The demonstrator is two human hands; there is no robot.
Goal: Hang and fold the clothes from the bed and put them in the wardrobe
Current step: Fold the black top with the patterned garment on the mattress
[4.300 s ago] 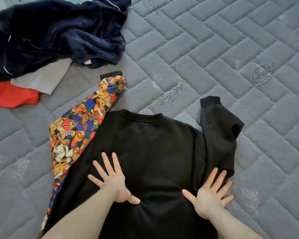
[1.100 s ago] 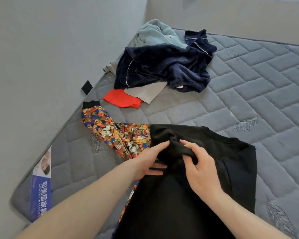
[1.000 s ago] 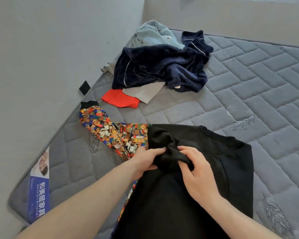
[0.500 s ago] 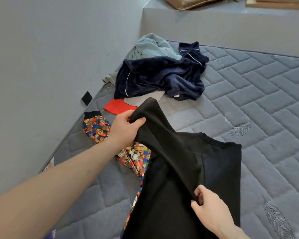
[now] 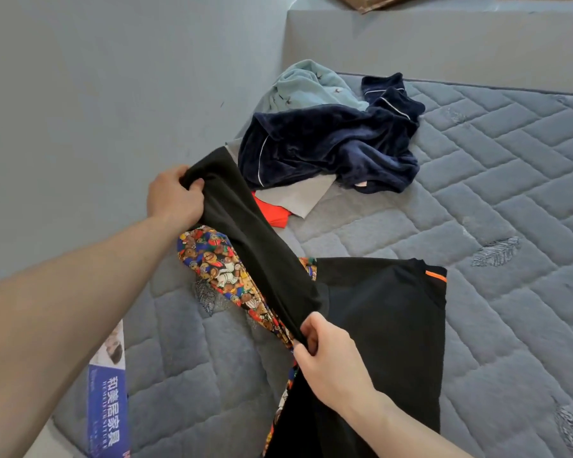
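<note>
Both hands now pinch the black sweatshirt (image 5: pixel 387 325) — left hand (image 5: pixel 174 196) has drawn its sleeve (image 5: pixel 245 233) out toward ten o'clock, right hand (image 5: pixel 331 361) nearer — folding under way.

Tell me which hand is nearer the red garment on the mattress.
Left. The left hand grips the black sleeve just left of the red garment. The right hand takes its grip lower on that sleeve, well below and nearer the camera.
</note>
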